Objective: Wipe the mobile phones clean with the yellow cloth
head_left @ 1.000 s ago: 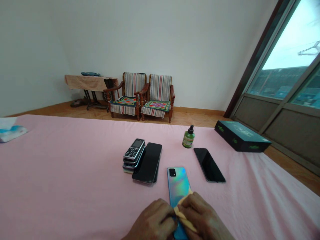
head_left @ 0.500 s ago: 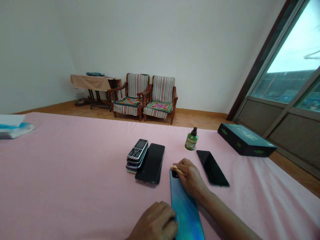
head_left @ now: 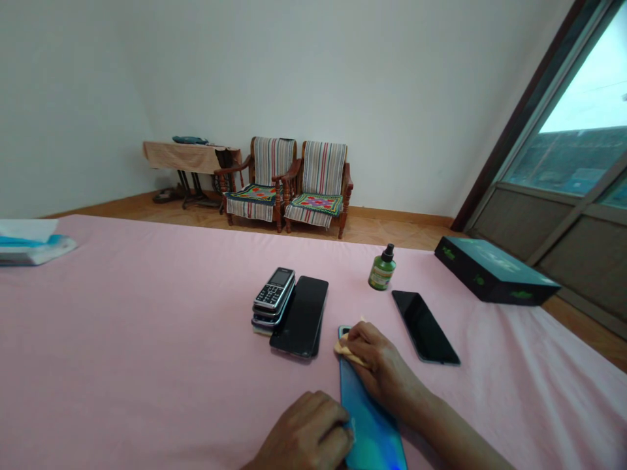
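A shiny blue smartphone [head_left: 368, 424] lies back side up on the pink cloth, its camera corner partly covered. Curled at its left edge, my left hand [head_left: 311, 431] grips the lower part of the phone. My right hand [head_left: 382, 365] is closed on a folded pale yellow cloth [head_left: 349, 352] and presses it against the phone's back just below the camera. Left of the phone, a black smartphone [head_left: 301, 316] rests on another one, beside a stack of keypad phones [head_left: 275, 294]. To the right lies a black smartphone [head_left: 425, 326], screen up.
A green spray bottle [head_left: 382, 269] stands behind my right hand. A dark box [head_left: 494, 271] sits at the right of the pink-covered surface [head_left: 147, 339], and a white and blue packet [head_left: 34, 243] at the far left. Two wooden chairs [head_left: 316, 183] stand beyond.
My right hand has slid the yellow cloth a little down the phone's back, uncovering part of its top edge. My left hand stays at the phone's edge. The view has shifted slightly.
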Demonstrator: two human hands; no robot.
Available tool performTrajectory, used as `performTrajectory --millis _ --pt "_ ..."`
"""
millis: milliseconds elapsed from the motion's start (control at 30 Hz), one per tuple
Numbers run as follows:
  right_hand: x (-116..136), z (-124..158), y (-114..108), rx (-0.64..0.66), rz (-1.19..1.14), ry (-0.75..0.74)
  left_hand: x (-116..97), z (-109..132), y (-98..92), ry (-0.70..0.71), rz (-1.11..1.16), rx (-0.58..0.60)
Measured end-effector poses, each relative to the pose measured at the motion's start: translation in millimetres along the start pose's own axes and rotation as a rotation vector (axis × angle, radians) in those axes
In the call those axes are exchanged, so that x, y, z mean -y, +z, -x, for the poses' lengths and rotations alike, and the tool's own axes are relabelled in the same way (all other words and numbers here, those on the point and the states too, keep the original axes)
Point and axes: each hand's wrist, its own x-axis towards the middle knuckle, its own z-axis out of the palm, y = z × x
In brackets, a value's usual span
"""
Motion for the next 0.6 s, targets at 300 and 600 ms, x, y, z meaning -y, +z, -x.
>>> performTrajectory --millis 300,600 --pt "21 28 -2 0.081 -0.106 0.033 -6 2 -3.4 -0.275 0.160 0.079" --pt "41 54 9 0.148 -0.150 0.006 -10 -6 -10.5 -0.458 0.386 0.082"
